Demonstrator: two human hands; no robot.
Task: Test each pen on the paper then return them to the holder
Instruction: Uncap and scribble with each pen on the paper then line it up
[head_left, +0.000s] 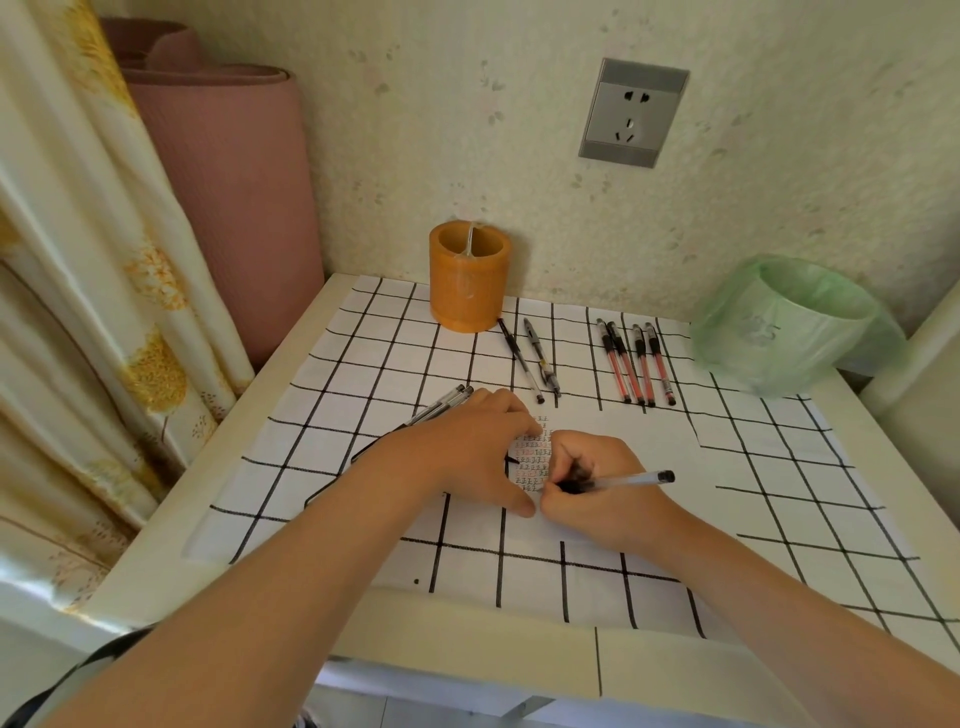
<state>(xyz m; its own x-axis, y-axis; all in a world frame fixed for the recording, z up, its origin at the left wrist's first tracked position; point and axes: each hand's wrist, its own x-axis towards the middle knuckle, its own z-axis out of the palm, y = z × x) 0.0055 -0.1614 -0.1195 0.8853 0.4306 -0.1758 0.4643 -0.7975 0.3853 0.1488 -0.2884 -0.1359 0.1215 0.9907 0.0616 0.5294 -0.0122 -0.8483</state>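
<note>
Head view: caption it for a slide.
Right hand writes with a pen on the paper, left hand resting on it; orange holder stands behind.

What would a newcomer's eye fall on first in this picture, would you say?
The right hand writing with a clear pen on the paper at centre, the left hand pressing the sheet. Behind, an orange pen holder stands by the wall, four red pens lined up to its right.

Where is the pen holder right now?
In the head view, the orange holder stands at the back of the table by the wall, left of centre, with two black pens lying just to its right.
</note>
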